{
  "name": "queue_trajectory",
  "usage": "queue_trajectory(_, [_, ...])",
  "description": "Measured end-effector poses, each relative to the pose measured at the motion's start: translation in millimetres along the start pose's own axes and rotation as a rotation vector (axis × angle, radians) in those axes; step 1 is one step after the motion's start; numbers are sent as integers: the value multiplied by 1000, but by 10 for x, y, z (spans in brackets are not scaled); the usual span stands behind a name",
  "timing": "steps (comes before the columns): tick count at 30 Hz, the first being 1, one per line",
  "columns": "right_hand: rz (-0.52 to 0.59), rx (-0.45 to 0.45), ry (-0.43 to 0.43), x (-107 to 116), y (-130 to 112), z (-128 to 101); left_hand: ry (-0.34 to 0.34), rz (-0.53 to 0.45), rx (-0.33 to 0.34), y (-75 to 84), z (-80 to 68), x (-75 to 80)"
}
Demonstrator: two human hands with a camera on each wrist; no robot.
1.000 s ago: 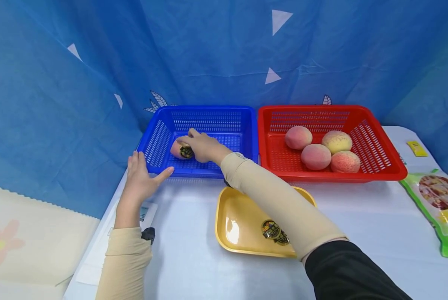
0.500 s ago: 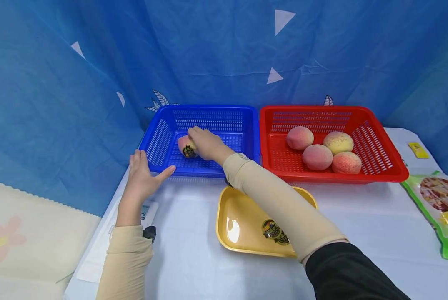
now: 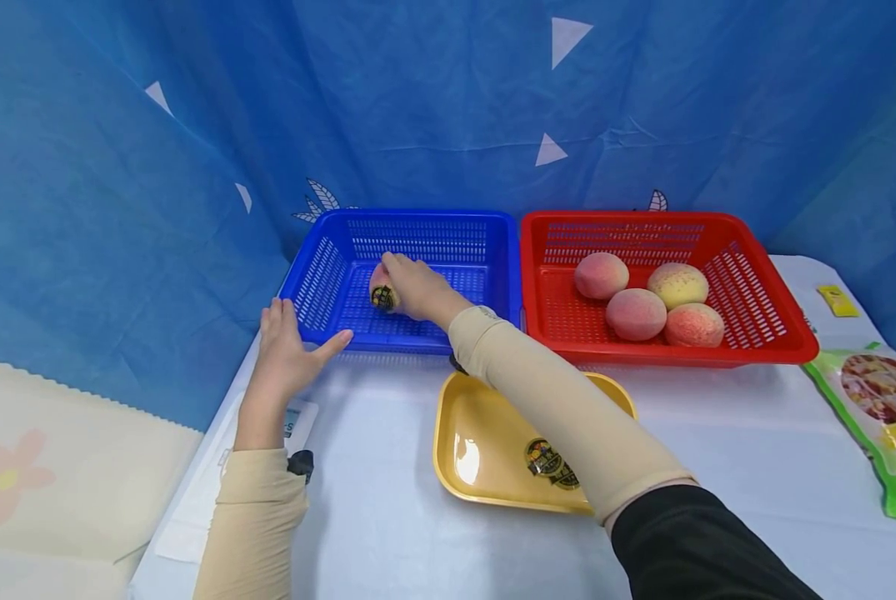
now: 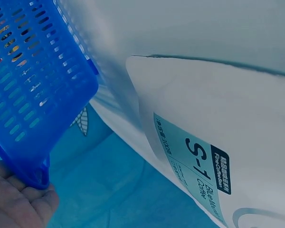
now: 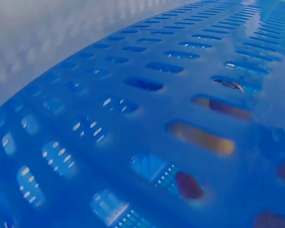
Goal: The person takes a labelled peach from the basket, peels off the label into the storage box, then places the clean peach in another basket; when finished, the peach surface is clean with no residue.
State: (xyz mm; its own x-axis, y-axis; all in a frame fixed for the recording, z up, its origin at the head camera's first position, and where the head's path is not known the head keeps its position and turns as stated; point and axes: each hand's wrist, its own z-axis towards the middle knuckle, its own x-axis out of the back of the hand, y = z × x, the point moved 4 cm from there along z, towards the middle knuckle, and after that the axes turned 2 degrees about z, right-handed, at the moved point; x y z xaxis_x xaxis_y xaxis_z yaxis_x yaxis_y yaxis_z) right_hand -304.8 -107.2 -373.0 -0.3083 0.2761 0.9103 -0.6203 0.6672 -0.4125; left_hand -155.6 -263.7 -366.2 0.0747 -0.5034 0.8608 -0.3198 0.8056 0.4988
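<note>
My right hand (image 3: 412, 287) reaches into the blue basket (image 3: 485, 317) and curls round a pink peach (image 3: 380, 293) with a dark round sticker, resting on the basket floor. My left hand (image 3: 286, 350) lies flat with straight fingers against the basket's near left corner (image 4: 33, 166); its palm (image 4: 14, 204) shows in the left wrist view. The right wrist view is filled by the basket's blue mesh (image 5: 147, 123).
A red basket (image 3: 763, 354) to the right holds several peaches (image 3: 635, 312). A yellow tray (image 3: 478, 433) with round stickers (image 3: 545, 460) sits in front. A paper sheet labelled S-1 (image 4: 204, 166) lies by my left wrist. A green packet (image 3: 883, 408) lies far right.
My right hand has shifted the peach a little to the right and further back inside the blue basket. The left hand stays at the basket's corner.
</note>
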Motion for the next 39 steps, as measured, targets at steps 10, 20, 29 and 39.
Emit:
queue_trajectory(10, [147,-61,-42,-37,104,-27,2,0,-5,-14,13,-13])
queue_trajectory(20, [265,-49,-26,44,118,-110,-1,4,-6,-5,10,-12])
queue_trajectory(29, [396,70,0,318,7,-408,12,-11,11,4,5,10])
queue_trajectory(39, [604,128,53,549,182,-938,70,-4,-12,67,-12,33])
